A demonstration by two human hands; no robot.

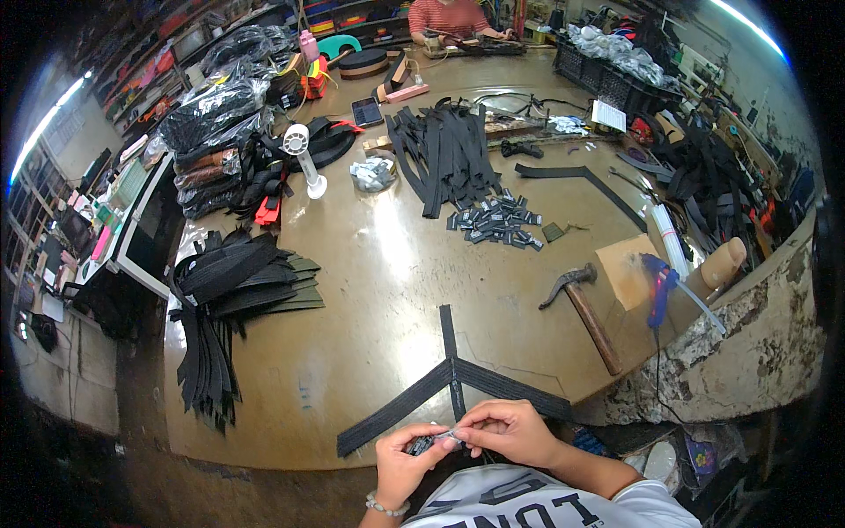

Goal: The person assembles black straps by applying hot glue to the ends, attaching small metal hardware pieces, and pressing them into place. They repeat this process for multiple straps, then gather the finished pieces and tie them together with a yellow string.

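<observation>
At the table's near edge my two hands meet, fingertips pinched together. My left hand (410, 459), with a beaded bracelet at its wrist, is closed round several small dark grey pieces (421, 444), much like those in the pile farther up the table. Thumb and forefinger of my right hand (509, 433) are closed on a small light grey piece (451, 435) at the left fingertips; its exact kind is too small to tell. Just beyond lies a black webbing strap (396, 407) joined in a Y shape, its lower end passing behind my hands.
A hammer (585, 317) and a blue glue gun (658, 295) lie at the right. Farther off are small dark grey pieces (495, 220) and cut black straps (444, 154). More straps (233, 290) are heaped left, near a white fan (304, 158). Another person (449, 19) sits across the table.
</observation>
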